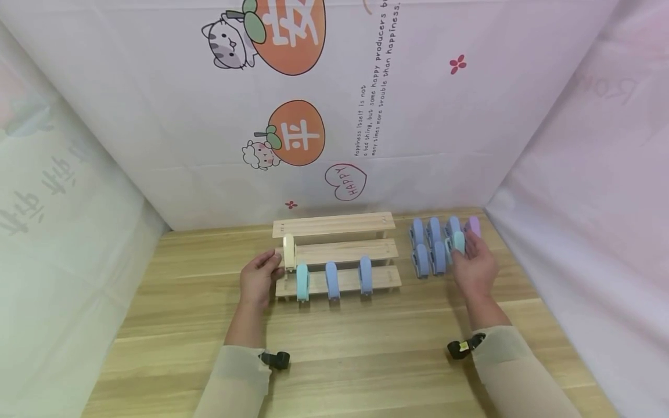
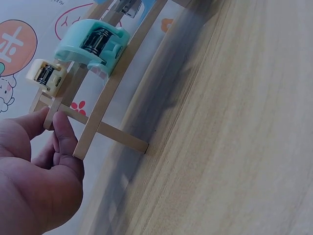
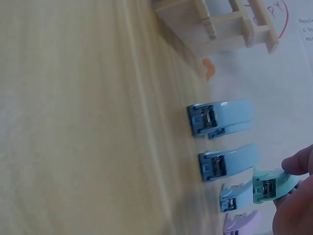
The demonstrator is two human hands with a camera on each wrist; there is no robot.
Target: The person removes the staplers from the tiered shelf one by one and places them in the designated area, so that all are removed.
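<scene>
A three-tier wooden rack [image 1: 313,283] stands on the table; my left hand [image 1: 259,278] pinches the left end of its middle board, as the left wrist view [image 2: 44,171] shows. On that board, by my fingers, sits a cream clip [image 1: 289,252]. The lowest board carries a mint clip [image 1: 302,282] and two blue clips [image 1: 333,280]. At the right, my right hand [image 1: 477,270] pinches another mint clip [image 1: 458,241] between thumb and fingers. In the right wrist view this mint clip [image 3: 269,187] is beside blue clips [image 3: 230,163].
Several blue clips [image 1: 421,260] stand in two rows right of the rack, with a purple clip [image 1: 473,225] at the back right. Printed white cloth walls [image 1: 418,174] enclose the wooden table [image 1: 355,360] at the back and both sides.
</scene>
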